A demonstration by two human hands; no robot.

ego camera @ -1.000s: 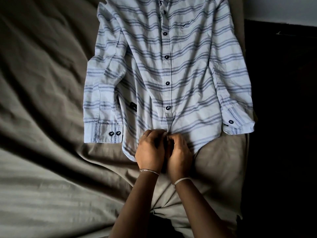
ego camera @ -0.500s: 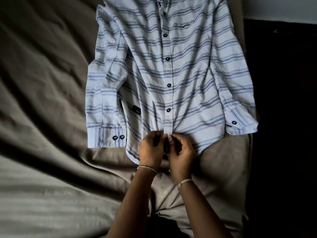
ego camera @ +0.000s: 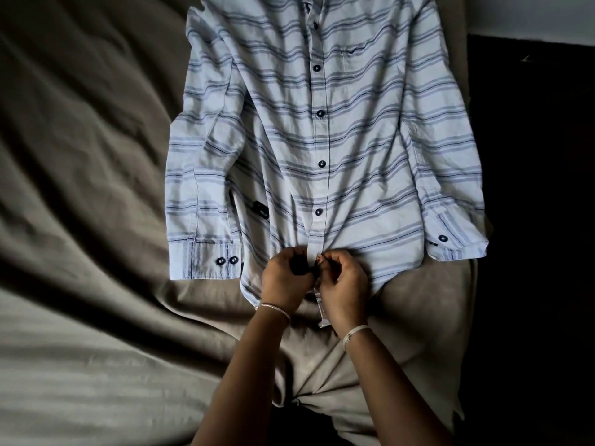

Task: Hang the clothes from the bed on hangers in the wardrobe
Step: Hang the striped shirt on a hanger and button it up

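Hem check: both hands on the lowest button zone of the striped shirt [ego camera: 354, 140].
The left hand [ego camera: 285, 278] and right hand [ego camera: 343, 284] pinch the placket [ego camera: 317, 239] at the near hem, fingers curled on cloth; the button itself is hidden. Shirt lies flat, front up, on the bed sheet [ego camera: 80, 188], neck end far. Judged light, limp, easily creased: lift by the shoulders. Rumpled sheet to the left; no hanger in view.
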